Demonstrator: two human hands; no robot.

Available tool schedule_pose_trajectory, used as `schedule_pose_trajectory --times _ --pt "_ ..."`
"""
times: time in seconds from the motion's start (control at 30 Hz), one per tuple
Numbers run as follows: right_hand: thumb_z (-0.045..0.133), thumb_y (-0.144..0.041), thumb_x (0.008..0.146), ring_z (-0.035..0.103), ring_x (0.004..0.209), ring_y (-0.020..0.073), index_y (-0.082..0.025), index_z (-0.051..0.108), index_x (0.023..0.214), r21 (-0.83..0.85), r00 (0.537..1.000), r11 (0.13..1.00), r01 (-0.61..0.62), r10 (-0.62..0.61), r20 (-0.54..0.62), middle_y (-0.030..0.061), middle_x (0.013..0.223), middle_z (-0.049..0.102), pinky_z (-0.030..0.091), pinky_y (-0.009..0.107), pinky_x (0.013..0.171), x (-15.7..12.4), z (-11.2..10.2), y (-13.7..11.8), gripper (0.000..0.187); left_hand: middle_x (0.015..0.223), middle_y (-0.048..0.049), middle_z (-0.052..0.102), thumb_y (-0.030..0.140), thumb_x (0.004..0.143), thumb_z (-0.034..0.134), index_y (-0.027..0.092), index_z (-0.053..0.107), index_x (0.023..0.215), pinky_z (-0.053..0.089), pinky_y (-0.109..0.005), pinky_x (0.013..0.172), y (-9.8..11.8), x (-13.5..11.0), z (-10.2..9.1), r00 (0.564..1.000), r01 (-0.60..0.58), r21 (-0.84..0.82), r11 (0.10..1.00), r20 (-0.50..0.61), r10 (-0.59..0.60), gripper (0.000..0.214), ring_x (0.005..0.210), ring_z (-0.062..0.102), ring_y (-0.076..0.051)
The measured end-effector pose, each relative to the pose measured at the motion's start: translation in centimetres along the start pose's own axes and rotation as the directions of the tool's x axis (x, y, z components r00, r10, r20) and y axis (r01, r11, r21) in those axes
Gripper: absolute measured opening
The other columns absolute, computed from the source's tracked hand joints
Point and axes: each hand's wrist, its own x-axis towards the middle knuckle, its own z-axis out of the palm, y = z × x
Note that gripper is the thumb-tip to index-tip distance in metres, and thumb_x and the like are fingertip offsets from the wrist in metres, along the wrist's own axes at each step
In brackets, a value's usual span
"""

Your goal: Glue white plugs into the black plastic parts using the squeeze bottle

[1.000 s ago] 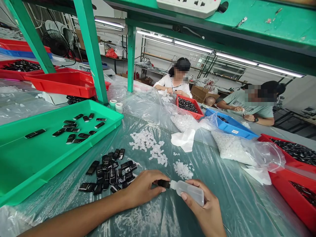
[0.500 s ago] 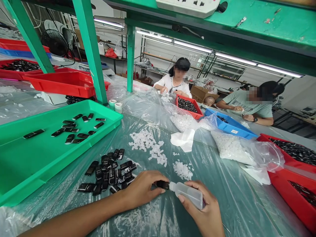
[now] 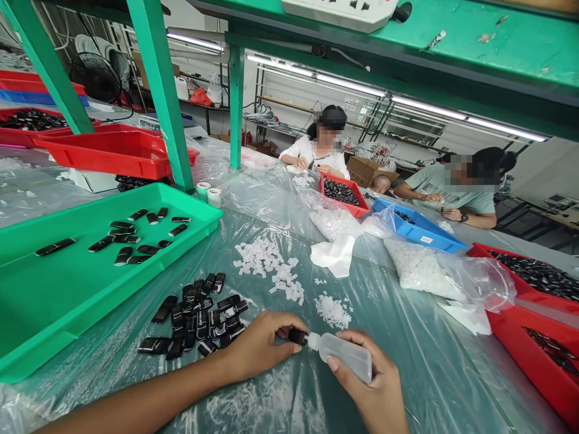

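Head view: I have the green tray (image 3: 45, 301) on the plastic-covered counter (image 3: 271, 410). Left hand (image 3: 259, 346): right of the tray, fingers pinching one small black casing (image 3: 297, 336). Right hand (image 3: 373, 377): farther right of the tray, fingers wrapped around a translucent squeeze bottle (image 3: 344, 354), its tip at the casing's end; whether they touch, I cannot tell. Heaped casings (image 3: 202, 323): just beside the tray's near side. Loose casings (image 3: 123, 256): inside the tray. White chips (image 3: 257, 256): right of the tray's far right corner.

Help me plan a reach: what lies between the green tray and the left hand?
The head view shows black parts piled between the green tray and left hand.
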Motion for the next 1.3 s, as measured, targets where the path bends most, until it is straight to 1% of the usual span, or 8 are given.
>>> schedule_pose_trajectory --times 0.2,0.4,0.6,0.77,0.87,1.0,1.2,1.3 --pt "0.067 -0.043 0.068 0.055 0.066 0.0173 -0.021 0.061 0.083 -0.042 0.999 0.999 0.032 -0.032 0.014 0.0019 0.078 0.057 0.041 0.024 0.056 -0.07 0.00 0.36 0.027 0.089 0.0000 0.066 0.014 0.079 0.062 0.022 0.064 0.098 0.041 -0.021 0.068 0.18 -0.06 0.04 0.999 -0.036 0.089 0.995 -0.001 0.037 0.020 0.079 0.058 -0.015" --pt "0.067 -0.043 0.069 0.054 0.066 0.0174 -0.022 0.060 0.083 -0.065 0.999 0.997 0.033 -0.031 0.023 0.0019 0.078 0.056 0.039 0.024 0.053 -0.22 0.06 0.28 0.026 0.090 -0.0010 0.066 0.016 0.081 0.060 0.022 0.064 0.099 0.039 -0.020 0.062 0.32 -0.07 -0.06 0.999 -0.043 0.138 0.989 -0.001 0.044 0.020 0.079 0.059 -0.016" --pt "0.068 -0.045 0.066 0.053 0.060 0.0154 -0.021 0.061 0.080 0.014 1.000 1.000 -0.005 0.005 0.026 0.0008 0.072 0.058 0.040 0.022 0.051 -0.05 0.10 -0.05 0.028 0.085 -0.0001 0.065 0.015 0.081 0.060 0.021 0.063 0.095 0.035 -0.019 0.057 0.35 -0.04 -0.12 0.997 -0.069 0.194 0.979 -0.002 0.071 0.015 0.075 0.058 -0.014" --pt "0.069 -0.045 0.064 0.053 0.057 0.0144 -0.020 0.063 0.079 0.022 1.000 1.000 -0.021 0.021 0.002 0.0008 0.071 0.059 0.040 0.022 0.049 0.20 0.10 -0.04 0.029 0.086 -0.0002 0.065 0.018 0.082 0.060 0.022 0.062 0.098 0.034 -0.018 0.053 0.37 -0.21 -0.13 0.997 -0.074 0.202 0.977 0.018 0.072 0.016 0.074 0.058 -0.014" --pt "0.069 -0.046 0.064 0.051 0.055 0.0138 -0.020 0.063 0.077 0.030 1.000 0.999 -0.013 0.013 0.015 0.0009 0.069 0.060 0.039 0.021 0.046 0.24 0.06 -0.03 0.030 0.087 -0.0012 0.066 0.019 0.082 0.059 0.022 0.062 0.101 0.033 -0.017 0.050 0.44 -0.21 -0.19 0.998 -0.070 0.215 0.974 0.022 0.067 0.019 0.074 0.059 -0.015" --pt "0.068 -0.047 0.064 0.050 0.053 0.0138 -0.020 0.063 0.076 0.028 0.998 1.000 0.007 -0.009 0.056 0.0013 0.068 0.060 0.039 0.021 0.045 0.26 -0.03 -0.05 0.031 0.090 -0.0026 0.067 0.022 0.082 0.060 0.023 0.062 0.107 0.037 -0.018 0.051 0.32 -0.15 -0.21 0.998 -0.060 0.229 0.971 0.028 0.055 0.025 0.076 0.061 -0.017" --pt "0.068 -0.044 0.065 0.053 0.057 0.0147 -0.020 0.063 0.079 0.026 0.997 0.999 0.038 -0.039 0.060 0.0016 0.071 0.061 0.041 0.022 0.049 0.25 0.01 0.07 0.028 0.078 -0.0013 0.065 0.021 0.083 0.058 0.020 0.064 0.089 0.036 -0.019 0.052 0.00 -0.16 -0.02 0.998 -0.065 0.296 0.953 0.039 0.056 0.009 0.064 0.057 -0.014" --pt "0.068 -0.044 0.066 0.055 0.060 0.0157 -0.020 0.063 0.080 0.005 0.998 0.999 0.042 -0.042 0.050 0.0021 0.073 0.061 0.041 0.022 0.051 0.25 0.03 0.04 0.028 0.080 -0.0017 0.066 0.025 0.082 0.060 0.020 0.064 0.093 0.036 -0.019 0.051 0.03 -0.21 -0.03 0.999 -0.039 0.267 0.963 0.040 0.029 0.012 0.063 0.057 -0.015"
